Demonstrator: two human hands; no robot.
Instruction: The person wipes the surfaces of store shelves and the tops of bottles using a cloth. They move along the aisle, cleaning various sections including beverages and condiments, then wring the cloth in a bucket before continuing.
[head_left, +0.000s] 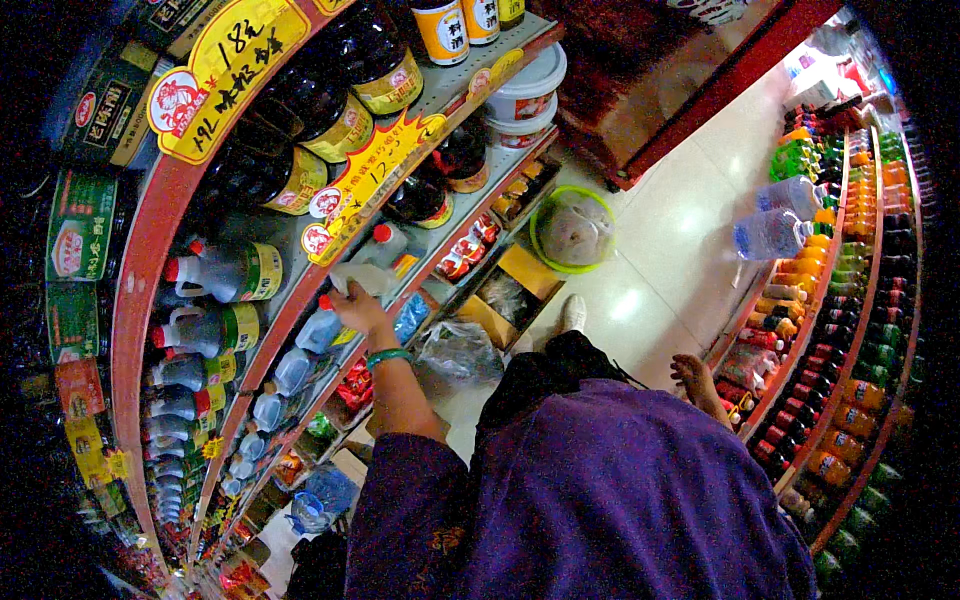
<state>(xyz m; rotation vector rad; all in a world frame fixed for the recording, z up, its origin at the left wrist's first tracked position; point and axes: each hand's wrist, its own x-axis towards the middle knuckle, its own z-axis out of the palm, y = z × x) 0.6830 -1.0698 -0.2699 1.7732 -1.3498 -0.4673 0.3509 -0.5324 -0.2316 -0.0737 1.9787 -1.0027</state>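
My left hand (361, 309), with a green bangle at the wrist, reaches to the lower shelf on the left and is closed on a pale white cloth (364, 278). Just beside the fingers is the red cap of a plastic jug (318, 330) lying among a row of similar jugs. Another red-capped bottle (388, 241) is right above the cloth. My right hand (691, 375) hangs beside the drinks shelves on the right, its fingers apart and nothing in them.
Yellow price tags (375, 180) hang on the left shelf edge. Open cardboard boxes (525, 271), a lime-rimmed basket (574, 229) and a clear plastic bag (459, 352) stand on the floor. Large water bottles (772, 234) stand by the drinks shelves (840, 300). A dark red cabinet (630, 161) is ahead.
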